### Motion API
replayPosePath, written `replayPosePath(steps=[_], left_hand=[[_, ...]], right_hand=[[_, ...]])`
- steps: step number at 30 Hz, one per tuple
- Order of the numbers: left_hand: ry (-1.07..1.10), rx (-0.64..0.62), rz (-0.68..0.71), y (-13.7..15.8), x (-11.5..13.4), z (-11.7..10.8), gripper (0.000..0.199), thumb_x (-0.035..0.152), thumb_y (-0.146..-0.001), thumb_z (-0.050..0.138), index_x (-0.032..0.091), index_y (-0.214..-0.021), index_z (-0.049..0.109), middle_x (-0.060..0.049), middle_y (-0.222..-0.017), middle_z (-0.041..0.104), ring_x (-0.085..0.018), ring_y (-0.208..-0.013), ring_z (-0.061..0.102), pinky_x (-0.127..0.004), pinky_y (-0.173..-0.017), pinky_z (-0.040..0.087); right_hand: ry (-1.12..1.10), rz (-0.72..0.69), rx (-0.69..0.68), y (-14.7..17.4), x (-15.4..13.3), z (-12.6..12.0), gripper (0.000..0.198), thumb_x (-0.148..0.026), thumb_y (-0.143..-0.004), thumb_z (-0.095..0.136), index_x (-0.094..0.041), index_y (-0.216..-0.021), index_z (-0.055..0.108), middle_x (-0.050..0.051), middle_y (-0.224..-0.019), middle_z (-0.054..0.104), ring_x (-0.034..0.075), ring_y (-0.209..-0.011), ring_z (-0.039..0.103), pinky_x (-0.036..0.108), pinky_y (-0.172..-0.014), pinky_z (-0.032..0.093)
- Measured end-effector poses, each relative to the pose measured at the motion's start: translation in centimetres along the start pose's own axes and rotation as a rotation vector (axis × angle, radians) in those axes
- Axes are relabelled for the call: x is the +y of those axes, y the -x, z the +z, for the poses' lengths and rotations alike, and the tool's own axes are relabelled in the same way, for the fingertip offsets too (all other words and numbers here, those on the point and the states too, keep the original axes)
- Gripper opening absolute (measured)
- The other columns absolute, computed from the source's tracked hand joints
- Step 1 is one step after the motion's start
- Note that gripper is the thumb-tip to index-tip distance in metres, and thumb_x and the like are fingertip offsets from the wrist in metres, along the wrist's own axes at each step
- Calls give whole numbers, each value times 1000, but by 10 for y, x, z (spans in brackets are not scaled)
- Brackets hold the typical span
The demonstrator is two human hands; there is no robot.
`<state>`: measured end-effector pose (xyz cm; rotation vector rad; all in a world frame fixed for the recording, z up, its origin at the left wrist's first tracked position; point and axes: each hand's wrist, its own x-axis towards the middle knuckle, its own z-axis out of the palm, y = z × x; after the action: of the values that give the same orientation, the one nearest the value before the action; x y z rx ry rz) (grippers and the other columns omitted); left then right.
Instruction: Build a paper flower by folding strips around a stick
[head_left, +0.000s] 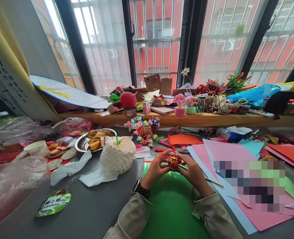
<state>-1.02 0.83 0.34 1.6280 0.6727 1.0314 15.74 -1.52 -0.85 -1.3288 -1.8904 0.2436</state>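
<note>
Between my two hands is a small round red and gold shiny paper ornament [174, 160], shaped like a little lantern, with a red strip rising from its top. The fingers of my left hand [156, 170] are curled on its left side, and a dark dotted watch band circles that wrist. My right hand [192, 172] grips the opposite side with thumb and fingers. Beneath both hands spreads a large green glossy sheet [174, 202]. A thin wooden stick [214, 182] pokes out past my right hand. Orange-red paper [184, 139] lies just beyond the ornament.
Left of my hands stands a netted coconut [118, 155] with a green straw, near a metal plate [80, 142] of food. Pink sheets [268, 219] cover the right side. Behind are a bunch of small craft flowers [143, 126] and a crowded windowsill [211, 122].
</note>
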Motion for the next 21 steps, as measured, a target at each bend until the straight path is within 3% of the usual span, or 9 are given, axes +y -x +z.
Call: replayPosePath(steps=[7, 14, 18, 21], left_hand=[[-218, -58, 67, 6, 10, -7, 65, 19, -56, 68, 29, -115, 43, -6, -111, 43, -21, -100, 47, -32, -75, 50], [-415, -22, 129, 7, 15, -11, 47, 22, -59, 66, 19, -103, 52, -7, -98, 58, -18, -84, 56, -34, -77, 48], [-477, 12, 165, 7, 16, -9, 44, 24, -61, 65, 19, -104, 52, -6, -99, 57, -16, -81, 57, -30, -73, 50], [-641, 21, 215, 8, 17, -9, 46, 22, -64, 63, 21, -108, 48, -6, -104, 55, -16, -87, 55, -31, -75, 48]], right_hand=[[84, -49, 24, 0, -5, -5, 43, -39, -66, 59, -20, -104, 57, 8, -91, 64, 23, -82, 58, 34, -68, 48], [103, -88, -4, 0, -6, -11, 43, -43, -65, 60, -22, -102, 59, 6, -85, 65, 22, -80, 59, 32, -66, 48], [73, -77, 12, 1, -5, -13, 42, -45, -67, 57, -21, -101, 59, 7, -87, 65, 22, -79, 59, 32, -65, 48], [82, -116, 58, 0, -6, -12, 43, -44, -66, 59, -20, -102, 59, 7, -91, 64, 22, -84, 57, 33, -71, 47]])
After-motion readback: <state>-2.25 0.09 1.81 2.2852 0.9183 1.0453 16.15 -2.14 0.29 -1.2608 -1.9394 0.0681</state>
